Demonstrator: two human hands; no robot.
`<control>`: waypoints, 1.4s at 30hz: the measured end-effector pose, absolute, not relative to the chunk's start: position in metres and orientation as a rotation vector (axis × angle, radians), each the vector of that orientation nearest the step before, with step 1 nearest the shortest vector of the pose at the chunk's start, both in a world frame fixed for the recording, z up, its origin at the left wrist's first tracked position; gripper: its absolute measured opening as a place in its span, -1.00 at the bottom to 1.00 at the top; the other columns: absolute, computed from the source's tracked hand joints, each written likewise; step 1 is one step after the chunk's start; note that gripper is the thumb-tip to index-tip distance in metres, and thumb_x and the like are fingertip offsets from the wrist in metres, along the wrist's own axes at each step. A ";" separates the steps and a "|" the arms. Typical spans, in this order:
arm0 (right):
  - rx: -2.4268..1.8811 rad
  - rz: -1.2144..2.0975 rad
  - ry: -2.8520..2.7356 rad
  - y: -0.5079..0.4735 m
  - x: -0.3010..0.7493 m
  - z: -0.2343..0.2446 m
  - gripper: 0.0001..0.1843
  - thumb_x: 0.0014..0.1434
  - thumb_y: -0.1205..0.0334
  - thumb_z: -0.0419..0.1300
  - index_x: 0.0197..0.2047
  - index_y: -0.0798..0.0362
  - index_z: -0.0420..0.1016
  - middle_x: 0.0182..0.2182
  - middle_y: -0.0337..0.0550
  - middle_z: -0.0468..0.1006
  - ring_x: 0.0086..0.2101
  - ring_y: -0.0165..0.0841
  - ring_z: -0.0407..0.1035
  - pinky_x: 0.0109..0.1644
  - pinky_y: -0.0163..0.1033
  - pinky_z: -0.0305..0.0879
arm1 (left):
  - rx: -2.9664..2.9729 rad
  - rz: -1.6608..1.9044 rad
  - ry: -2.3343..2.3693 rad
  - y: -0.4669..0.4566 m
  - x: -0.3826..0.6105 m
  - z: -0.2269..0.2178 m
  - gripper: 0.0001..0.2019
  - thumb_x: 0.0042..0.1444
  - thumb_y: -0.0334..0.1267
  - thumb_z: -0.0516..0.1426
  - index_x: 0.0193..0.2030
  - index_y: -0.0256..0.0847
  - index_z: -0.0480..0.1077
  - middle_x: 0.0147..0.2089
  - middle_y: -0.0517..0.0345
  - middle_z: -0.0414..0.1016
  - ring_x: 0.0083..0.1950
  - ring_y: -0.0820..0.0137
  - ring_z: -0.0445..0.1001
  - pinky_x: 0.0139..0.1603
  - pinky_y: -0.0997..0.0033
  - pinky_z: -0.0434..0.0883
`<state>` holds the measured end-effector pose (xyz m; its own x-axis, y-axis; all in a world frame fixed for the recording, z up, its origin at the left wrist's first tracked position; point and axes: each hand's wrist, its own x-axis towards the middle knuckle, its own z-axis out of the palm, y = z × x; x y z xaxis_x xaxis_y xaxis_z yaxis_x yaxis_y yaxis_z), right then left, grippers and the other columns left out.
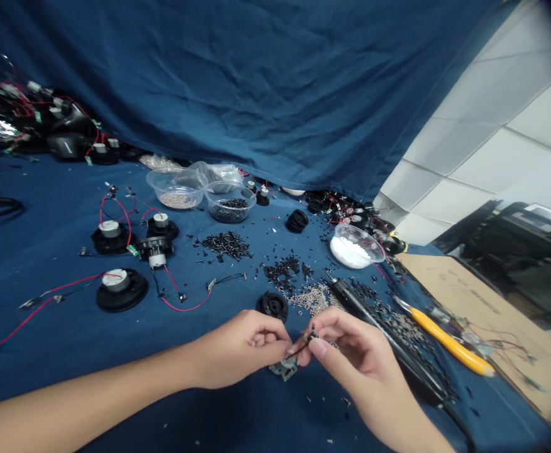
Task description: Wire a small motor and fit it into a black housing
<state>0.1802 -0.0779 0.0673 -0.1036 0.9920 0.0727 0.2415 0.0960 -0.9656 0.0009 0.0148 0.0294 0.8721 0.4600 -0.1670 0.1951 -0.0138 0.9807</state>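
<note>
My left hand [242, 349] and my right hand [355, 358] meet low in the middle, both with fingertips pinched. Between them runs a thin dark wire [299, 351], gripped at its left end by my left hand. In my right hand's thumb and forefinger is a small black part [313, 333]; its exact kind is too small to tell. Just beneath the fingers, partly hidden, is a piece with a small green circuit board [285, 368]. A round black plastic housing [272, 306] lies just beyond my left hand.
Black screws [226, 244] and silvery screws [316, 298] lie in loose piles. Clear bowls [231, 204] stand behind. A black electric screwdriver [389, 333] and yellow-handled tool [452, 340] lie at right. Motor units [122, 289] with red wires spread left; a cardboard sheet [473, 302] lies far right.
</note>
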 end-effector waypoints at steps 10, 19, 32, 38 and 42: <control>-1.315 1.061 -1.497 -0.076 0.182 0.066 -0.85 0.35 0.16 0.17 -0.22 0.04 0.38 -0.38 -0.19 0.56 -0.31 -0.33 0.47 -0.17 -0.29 0.34 | 1.600 0.223 0.527 0.015 0.001 0.030 -0.69 0.25 -0.08 0.06 -0.28 -0.30 0.45 -0.51 0.30 0.11 -0.45 0.52 0.04 -0.47 0.48 0.00; -1.380 0.804 -1.674 -0.082 0.192 0.069 -0.93 0.31 0.24 0.19 -0.17 -0.06 0.51 -0.29 -0.25 0.55 -0.26 -0.35 0.46 -0.13 -0.31 0.37 | 1.594 0.229 0.539 0.015 0.001 0.029 -0.71 0.24 -0.10 0.07 -0.27 -0.31 0.45 -0.52 0.32 0.09 -0.45 0.52 0.05 -0.47 0.48 0.00; -1.357 0.752 -1.688 -0.081 0.183 0.070 -0.93 0.26 0.35 0.13 -0.23 0.01 0.43 -0.39 -0.28 0.55 -0.35 -0.39 0.47 -0.19 -0.32 0.32 | 1.626 0.216 0.539 0.016 0.001 0.030 -0.73 0.25 -0.13 0.06 -0.25 -0.28 0.47 -0.51 0.31 0.09 -0.45 0.52 0.05 -0.46 0.47 0.00; -1.368 0.702 -1.722 -0.079 0.183 0.068 -0.93 0.24 0.35 0.14 -0.27 0.01 0.42 -0.40 -0.28 0.52 -0.35 -0.37 0.45 -0.21 -0.30 0.30 | 1.615 0.217 0.532 0.015 0.001 0.031 -0.73 0.25 -0.13 0.06 -0.26 -0.29 0.46 -0.51 0.32 0.07 -0.45 0.52 0.03 -0.46 0.47 -0.01; -1.376 0.680 -1.726 -0.079 0.185 0.068 -0.93 0.27 0.32 0.15 -0.24 0.00 0.45 -0.34 -0.25 0.53 -0.31 -0.36 0.44 -0.18 -0.29 0.32 | 1.606 0.218 0.537 0.014 0.000 0.030 -0.72 0.24 -0.11 0.07 -0.27 -0.30 0.44 -0.51 0.32 0.08 -0.45 0.52 0.04 -0.47 0.48 0.00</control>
